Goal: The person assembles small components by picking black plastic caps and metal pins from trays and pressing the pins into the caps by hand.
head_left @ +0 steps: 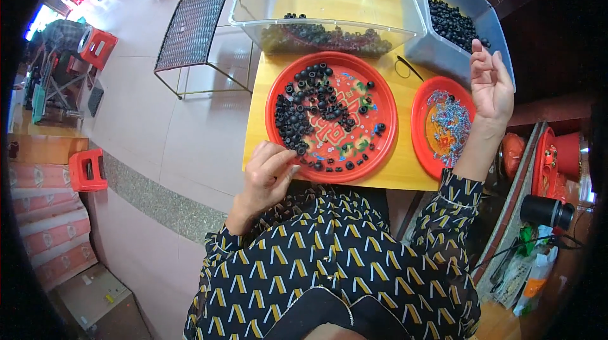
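Seen from above, our left hand (269,172) rests at the near rim of a large red tray (380,144) scattered with small black rings (297,115), fingers pinched together; we cannot tell what its grip holds. Our right hand (491,83) hovers released and empty above a smaller red tray (421,121) on the yellow surface (259,118).

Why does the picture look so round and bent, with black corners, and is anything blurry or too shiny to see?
Head view: a fisheye lens bends the yellow table edges and leaves black corners; the middle is sharp, so the small black rings on the large red tray are clear; the clear plastic bin shows mild glare; the left hand and right hand are barely blurred.
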`<state>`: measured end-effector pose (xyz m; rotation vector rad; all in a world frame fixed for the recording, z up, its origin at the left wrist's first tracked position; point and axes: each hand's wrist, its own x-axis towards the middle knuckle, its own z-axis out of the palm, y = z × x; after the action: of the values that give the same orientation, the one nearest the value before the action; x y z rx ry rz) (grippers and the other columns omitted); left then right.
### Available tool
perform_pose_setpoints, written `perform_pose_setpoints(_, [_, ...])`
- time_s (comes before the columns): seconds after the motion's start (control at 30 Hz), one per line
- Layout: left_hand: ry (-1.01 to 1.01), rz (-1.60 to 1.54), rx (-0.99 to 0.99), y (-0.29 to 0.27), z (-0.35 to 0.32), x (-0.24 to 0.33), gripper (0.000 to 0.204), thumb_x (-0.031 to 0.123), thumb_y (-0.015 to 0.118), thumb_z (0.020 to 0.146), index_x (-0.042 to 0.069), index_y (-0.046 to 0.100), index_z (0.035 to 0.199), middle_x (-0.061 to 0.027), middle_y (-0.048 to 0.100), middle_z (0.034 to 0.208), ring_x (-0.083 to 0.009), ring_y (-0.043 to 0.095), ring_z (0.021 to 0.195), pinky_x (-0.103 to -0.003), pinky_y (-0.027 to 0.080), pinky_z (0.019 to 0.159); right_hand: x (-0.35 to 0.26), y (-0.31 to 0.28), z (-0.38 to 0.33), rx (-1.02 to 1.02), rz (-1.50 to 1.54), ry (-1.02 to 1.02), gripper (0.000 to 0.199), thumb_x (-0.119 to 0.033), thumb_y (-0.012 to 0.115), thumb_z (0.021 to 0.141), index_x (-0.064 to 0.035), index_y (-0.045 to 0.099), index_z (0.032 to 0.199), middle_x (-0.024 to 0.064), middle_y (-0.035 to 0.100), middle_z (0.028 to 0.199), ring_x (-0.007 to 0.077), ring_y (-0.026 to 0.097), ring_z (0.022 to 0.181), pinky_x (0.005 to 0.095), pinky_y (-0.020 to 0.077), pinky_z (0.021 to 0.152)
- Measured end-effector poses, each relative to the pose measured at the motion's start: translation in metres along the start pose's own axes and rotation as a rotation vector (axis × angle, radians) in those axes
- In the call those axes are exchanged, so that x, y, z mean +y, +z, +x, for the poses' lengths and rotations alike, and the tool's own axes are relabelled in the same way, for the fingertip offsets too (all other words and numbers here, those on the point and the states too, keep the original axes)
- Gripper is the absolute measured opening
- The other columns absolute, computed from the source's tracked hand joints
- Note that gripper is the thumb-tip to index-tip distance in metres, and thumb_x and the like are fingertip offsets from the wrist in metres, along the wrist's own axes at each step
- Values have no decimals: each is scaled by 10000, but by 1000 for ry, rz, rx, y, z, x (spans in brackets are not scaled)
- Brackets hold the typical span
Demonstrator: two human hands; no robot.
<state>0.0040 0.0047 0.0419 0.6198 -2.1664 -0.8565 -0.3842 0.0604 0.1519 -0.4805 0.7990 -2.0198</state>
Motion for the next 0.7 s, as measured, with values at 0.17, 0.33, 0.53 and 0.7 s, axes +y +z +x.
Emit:
perform_pose_setpoints(0.17, [67, 92, -108, 5, 6, 5, 191, 37, 664, 633, 23, 594, 810, -85, 517, 729, -256, 485, 681, -349, 375, 600, 34, -26, -34, 161, -367, -41, 247, -88, 470, 863, 96, 529, 1016, 158, 612, 872, 141, 559, 691, 214, 449, 564])
perform_pose_setpoints(0.33, [65, 215, -351, 14, 23, 11, 199, 95, 680, 642, 33, 606, 816, -77, 534, 737, -251, 484, 693, -347, 377, 646, 63, -31, -83, 129, -501, 71, 198, -96, 476, 861, 39, 558, 980, 94, 603, 762, 95, 524, 575, 208, 406, 501])
perform_pose_setpoints(0.53, [18, 256, -564, 24, 43, 11, 181, 175, 656, 669, 29, 589, 752, -111, 558, 741, -267, 528, 765, -363, 407, 693, 64, -49, -104, 205, -641, 41, 170, -100, 478, 873, 15, 567, 962, 58, 587, 734, 65, 505, 559, 179, 406, 487])
perform_pose_setpoints(0.7, [49, 361, -539, 32, 38, 23, 160, 171, 647, 672, 28, 580, 695, -105, 564, 672, -279, 551, 710, -369, 417, 665, 95, -26, -117, 151, -858, 122, 167, -114, 490, 879, 4, 576, 958, 41, 591, 733, 44, 496, 577, 164, 399, 502])
